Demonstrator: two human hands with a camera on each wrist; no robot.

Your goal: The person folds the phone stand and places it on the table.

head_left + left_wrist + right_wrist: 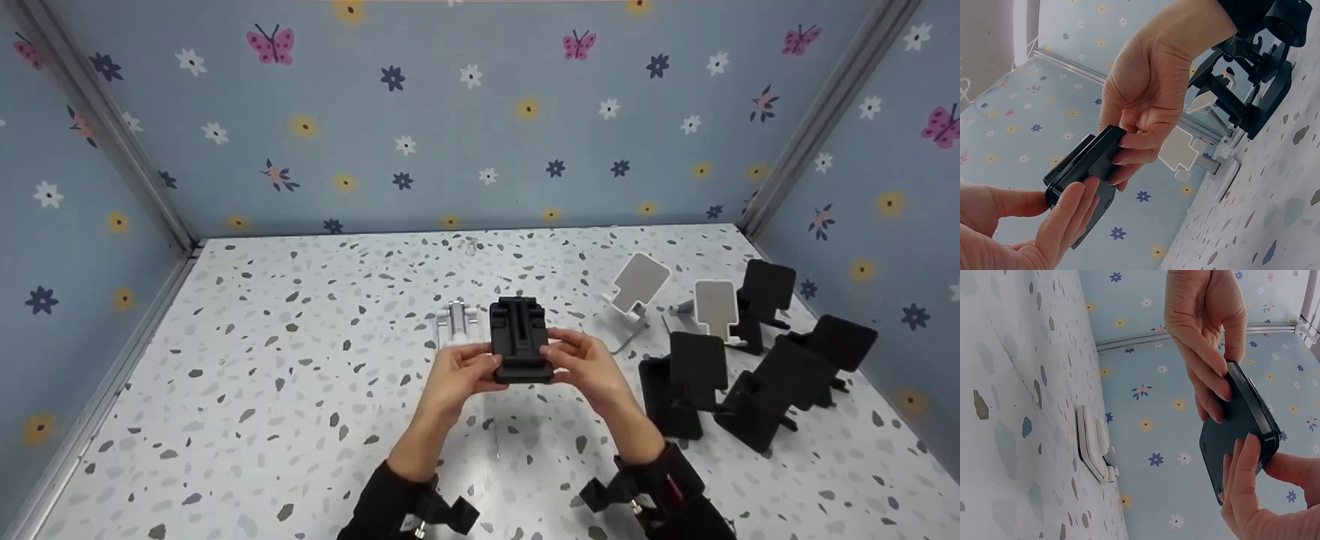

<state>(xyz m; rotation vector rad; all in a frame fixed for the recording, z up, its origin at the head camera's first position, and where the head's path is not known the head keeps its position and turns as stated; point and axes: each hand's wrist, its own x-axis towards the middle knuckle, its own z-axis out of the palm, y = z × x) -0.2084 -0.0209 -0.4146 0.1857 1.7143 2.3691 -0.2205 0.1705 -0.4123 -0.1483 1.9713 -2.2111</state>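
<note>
Both hands hold a folded black phone stand up above the table, one at each side. My left hand pinches its left edge between thumb and fingers. On the opposite edge, my right hand grips it the same way. The left wrist view shows the black stand side-on, folded into a thick slab, with fingertips under its flat base. Just behind the left hand a folded white phone stand lies on the table, partly covered by that hand; the right wrist view shows it lying flat.
To the right stand several opened phone stands: a white one, another white one and black ones, such as the near black stand. The speckled table is bordered by patterned blue walls.
</note>
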